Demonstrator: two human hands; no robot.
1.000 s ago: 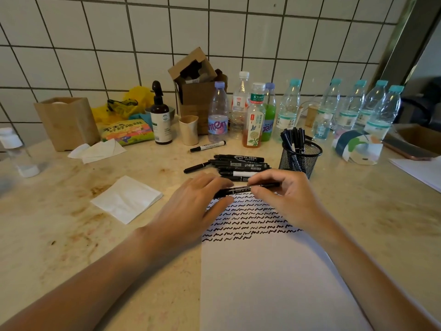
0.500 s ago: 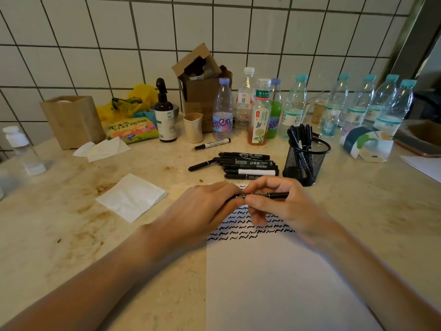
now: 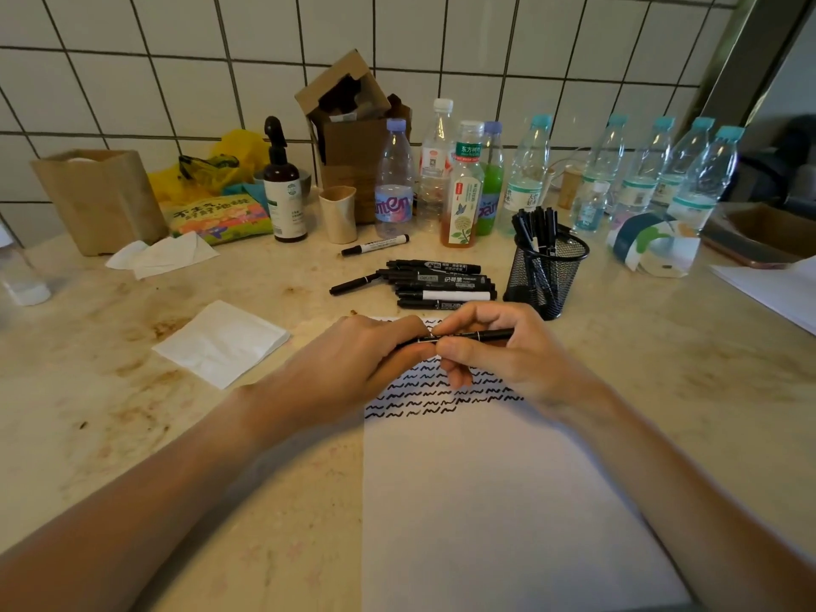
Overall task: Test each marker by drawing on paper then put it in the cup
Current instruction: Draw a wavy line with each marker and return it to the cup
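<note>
A thin black marker (image 3: pixel 479 335) lies level between both hands above the white paper (image 3: pixel 494 501), which carries several rows of black squiggles. My left hand (image 3: pixel 353 364) grips its left end, and whether the cap is on is hidden. My right hand (image 3: pixel 499 351) pinches the barrel between thumb and fingers. A pile of black markers (image 3: pixel 437 284) lies just beyond the paper. The black mesh cup (image 3: pixel 547 276) stands right of the pile with several markers in it.
A folded white napkin (image 3: pixel 221 342) lies left of the paper. One marker (image 3: pixel 375 246) lies apart near a beige cup (image 3: pixel 338 214). Several bottles (image 3: pixel 525 174), a cardboard box (image 3: pixel 353 139), a brown bag (image 3: pixel 101 198) and a tape roll (image 3: pixel 653 247) line the tiled wall.
Both hands have lifted the marker slightly off the paper and keep hold of it. The view has shifted a little; the pile and the cup have not moved.
</note>
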